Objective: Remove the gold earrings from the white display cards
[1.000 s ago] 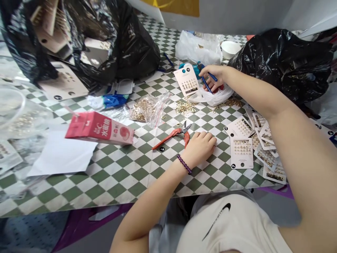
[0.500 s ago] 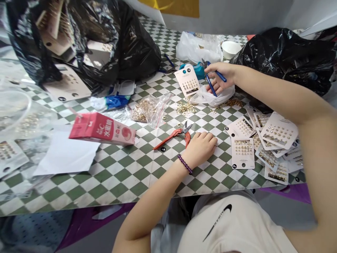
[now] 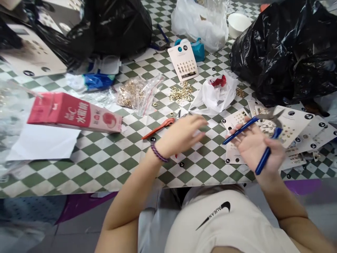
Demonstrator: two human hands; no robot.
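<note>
My right hand (image 3: pixel 258 147), palm up, holds blue-handled pliers (image 3: pixel 240 130) with their handles spread, over the cards of small gold pieces (image 3: pixel 297 123) at the right. My left hand (image 3: pixel 181 135), blurred, hovers over the orange-handled cutters (image 3: pixel 159 128), covering part of them; its fingers are apart and I see nothing in them. Beyond my left hand lie a pile of gold hooks (image 3: pixel 181 92) and a white card of gold pieces (image 3: pixel 183 63). A small white bag with something red (image 3: pixel 217 93) rests right of the hooks.
A pink drink carton (image 3: pixel 76 111) lies on white paper (image 3: pixel 44 142) at the left. Black bags (image 3: pixel 121 28) stand at the back left and right. A zip bag of gold pieces (image 3: pixel 135 93), a white bowl (image 3: pixel 238 25) and a teal object (image 3: pixel 198 50) are also on the checked cloth.
My right hand has come back from the white bag toward the cards at the right, with the pliers. My left hand has lifted and shifted left over the cutters. The view has also shifted.
</note>
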